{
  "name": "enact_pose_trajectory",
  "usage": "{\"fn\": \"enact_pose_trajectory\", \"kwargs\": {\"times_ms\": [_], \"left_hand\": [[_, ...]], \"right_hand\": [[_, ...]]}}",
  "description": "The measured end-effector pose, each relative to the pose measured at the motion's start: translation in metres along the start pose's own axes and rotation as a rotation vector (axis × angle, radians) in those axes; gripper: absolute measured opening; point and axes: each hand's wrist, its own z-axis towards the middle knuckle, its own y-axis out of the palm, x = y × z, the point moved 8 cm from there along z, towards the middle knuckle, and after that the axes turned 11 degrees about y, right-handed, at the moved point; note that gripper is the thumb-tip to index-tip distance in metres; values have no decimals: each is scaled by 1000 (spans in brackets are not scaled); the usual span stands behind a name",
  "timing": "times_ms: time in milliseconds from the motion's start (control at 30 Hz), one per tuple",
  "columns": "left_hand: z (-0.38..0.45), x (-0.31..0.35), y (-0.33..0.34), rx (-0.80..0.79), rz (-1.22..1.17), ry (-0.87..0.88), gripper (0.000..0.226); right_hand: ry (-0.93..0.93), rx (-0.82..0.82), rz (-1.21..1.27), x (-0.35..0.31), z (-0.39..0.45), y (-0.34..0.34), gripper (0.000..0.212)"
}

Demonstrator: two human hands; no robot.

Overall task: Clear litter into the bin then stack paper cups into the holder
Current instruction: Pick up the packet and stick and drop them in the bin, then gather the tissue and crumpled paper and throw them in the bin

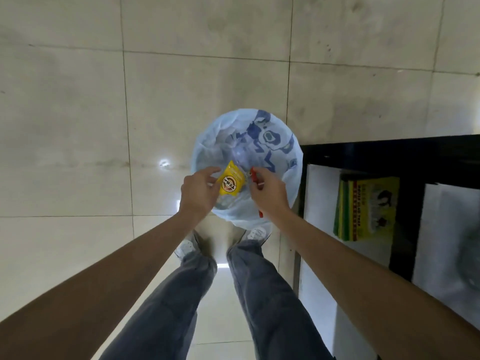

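A round bin (285, 141) lined with a pale blue plastic bag stands on the floor in front of my feet. A yellow snack wrapper (231, 181) hangs over the bin's mouth, just off the fingertips of my left hand (200, 190), whose fingers are spread. My right hand (268, 189) is over the bin too, closed on a red wrapper (255, 176) that sticks out past its fingers and below its wrist. No paper cups or cup holder are in view.
A black shelf unit (363, 149) stands right of the bin, with a yellow-green box (368, 209) on a white shelf. Pale floor tiles (78, 126) spread to the left and beyond. My shoes (255, 233) sit just behind the bin.
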Motion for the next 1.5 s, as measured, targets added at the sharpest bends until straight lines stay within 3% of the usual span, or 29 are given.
{"fn": "enact_pose_trajectory", "kwargs": {"times_ms": [300,433,567,933,1167,1500], "left_hand": [[38,-3,30,34,111,65,20],[34,-3,23,20,176,74,30],[17,10,9,-42,268,181,39],[-75,102,-71,-172,555,538,49],[-144,173,-130,-193,640,677,51],[-273,241,-170,-248,791,872,57]], "right_hand": [[-16,19,43,-3,51,32,17],[-5,9,-10,-3,48,29,32],[-55,27,-40,-13,22,13,29],[-154,197,-87,-56,-119,-69,36],[-205,311,-2,-77,-228,-122,44],[-201,474,-124,-76,-378,-160,51]]}}
